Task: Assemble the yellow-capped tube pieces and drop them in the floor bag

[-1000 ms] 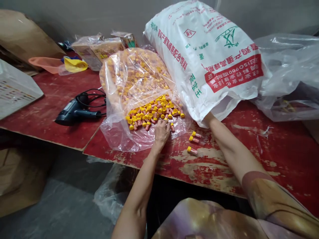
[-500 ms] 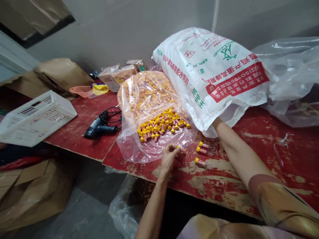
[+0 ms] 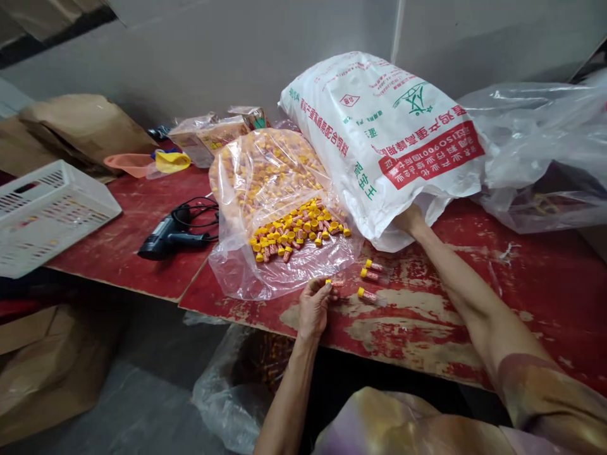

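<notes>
My left hand pinches a small yellow-capped tube of pink-and-white bits just over the table edge. At the mouth of a large white printed sack, my right hand reaches in, its fingers hidden by the sack. Three similar capped tubes lie between the hands, with clear film sleeves showing at their ends. Beyond my left hand, an open clear plastic bag holds a heap of yellow-capped tubes.
On the red worn table, a dark heat gun with its cord lies left of the bag. Further left are a white plastic crate and orange and yellow scoops. Clear plastic sheeting sits at right. A lined container stands below the edge.
The whole view has shifted, so things sit further left. My right hand has drawn back a little toward the sack's mouth. The tube in my left hand now shows more clearly.
</notes>
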Available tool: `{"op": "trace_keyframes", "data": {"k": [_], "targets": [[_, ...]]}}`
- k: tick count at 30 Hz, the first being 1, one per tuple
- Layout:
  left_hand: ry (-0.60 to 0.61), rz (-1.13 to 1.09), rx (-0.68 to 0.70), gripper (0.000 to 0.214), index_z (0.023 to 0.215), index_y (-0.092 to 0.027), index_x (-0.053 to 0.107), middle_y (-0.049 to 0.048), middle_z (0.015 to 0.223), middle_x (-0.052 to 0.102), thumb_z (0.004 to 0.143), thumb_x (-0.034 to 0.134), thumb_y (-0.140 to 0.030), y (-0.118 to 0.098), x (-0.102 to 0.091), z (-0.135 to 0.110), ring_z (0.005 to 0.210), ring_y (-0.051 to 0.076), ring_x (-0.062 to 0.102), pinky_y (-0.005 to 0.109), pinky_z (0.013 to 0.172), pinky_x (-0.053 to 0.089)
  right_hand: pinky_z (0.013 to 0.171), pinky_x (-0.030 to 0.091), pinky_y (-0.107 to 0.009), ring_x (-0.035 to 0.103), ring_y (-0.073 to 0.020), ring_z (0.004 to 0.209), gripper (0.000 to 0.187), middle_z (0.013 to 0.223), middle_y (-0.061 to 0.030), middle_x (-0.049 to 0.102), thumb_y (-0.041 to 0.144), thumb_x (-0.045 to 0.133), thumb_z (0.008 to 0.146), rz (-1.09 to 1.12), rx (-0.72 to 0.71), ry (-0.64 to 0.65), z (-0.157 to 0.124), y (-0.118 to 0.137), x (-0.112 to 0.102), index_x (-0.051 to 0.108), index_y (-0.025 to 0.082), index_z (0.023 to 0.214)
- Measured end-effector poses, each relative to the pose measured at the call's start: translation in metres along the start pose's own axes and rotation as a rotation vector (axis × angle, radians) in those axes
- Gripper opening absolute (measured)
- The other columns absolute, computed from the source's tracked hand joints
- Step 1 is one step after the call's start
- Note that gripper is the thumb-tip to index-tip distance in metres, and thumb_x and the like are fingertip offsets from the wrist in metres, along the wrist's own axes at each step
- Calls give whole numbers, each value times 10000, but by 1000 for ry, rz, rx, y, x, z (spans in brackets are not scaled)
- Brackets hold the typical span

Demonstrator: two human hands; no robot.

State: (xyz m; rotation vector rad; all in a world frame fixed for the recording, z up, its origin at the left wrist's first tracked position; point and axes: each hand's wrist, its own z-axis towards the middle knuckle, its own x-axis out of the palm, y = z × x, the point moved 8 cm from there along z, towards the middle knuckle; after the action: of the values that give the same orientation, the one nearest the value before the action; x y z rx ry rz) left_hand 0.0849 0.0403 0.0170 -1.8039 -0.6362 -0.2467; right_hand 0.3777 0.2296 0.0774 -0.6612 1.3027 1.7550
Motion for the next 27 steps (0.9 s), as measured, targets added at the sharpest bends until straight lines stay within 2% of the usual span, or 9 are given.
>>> {"op": "trace_keyframes", "data": {"k": [3,5,8,11,14,17,20,23,27], "targets": [[18,-81,-26,347,805,-153,619,-5,683,664,528,819,-215,3,8,-8,564,118,630,216,542,486,612,470,-290,579,-164,630,208,707,-63,626,259,462,871,159,118,-8,-55,-9,-26,609,114,895],[39,-104,-38,339,810,-154,614,8,712,675,545,815,-222,6,17,-14,583,122,638,219,550,493,497,418,-249,497,-127,477,233,555,17,537,359,460,869,576,259,6,-106,-10,-35,574,158,902],[77,-91,-54,347,832,-155,605,15,742,677,564,810,-237,14,34,-26,605,130,647,224,560,500,467,376,-224,458,-98,447,226,579,40,533,391,579,796,1033,357,222,-178,21,-26,559,189,894],[74,-53,-43,363,856,-165,595,-3,745,659,574,806,-252,24,46,-39,620,134,649,227,561,503,516,385,-216,485,-96,510,244,587,40,532,375,579,816,1109,348,400,-219,58,-15,593,183,965],[71,12,-11,311,826,-157,611,1,752,659,601,793,-272,31,48,-49,645,127,640,229,588,503,594,425,-231,525,-108,600,279,680,19,575,381,551,839,1030,282,435,-227,76,-10,605,179,1024],[97,110,11,252,819,-147,671,17,763,682,633,774,-283,33,48,-56,656,118,623,242,661,503,670,457,-251,580,-143,766,280,913,-24,626,385,555,840,906,153,454,-224,84,-11,612,192,1035],[132,258,71,232,896,-163,722,46,874,713,716,710,-309,30,49,-63,798,167,648,294,791,503,745,470,-282,584,-173,872,254,989,-38,620,374,541,855,830,50,469,-225,92,-12,613,201,1027],[136,375,163,243,998,-198,722,52,1018,710,795,626,-291,28,53,-71,996,213,629,341,922,467,775,471,-309,579,-183,872,216,947,-50,612,362,517,873,740,0,363,-227,99,-17,616,201,978],[156,434,216,285,1073,-216,698,61,1114,685,817,571,-217,32,58,-76,1078,223,606,350,967,447,764,476,-317,575,-192,875,183,928,-65,599,337,493,893,599,-37,137,-232,105,-26,611,215,959]]}}
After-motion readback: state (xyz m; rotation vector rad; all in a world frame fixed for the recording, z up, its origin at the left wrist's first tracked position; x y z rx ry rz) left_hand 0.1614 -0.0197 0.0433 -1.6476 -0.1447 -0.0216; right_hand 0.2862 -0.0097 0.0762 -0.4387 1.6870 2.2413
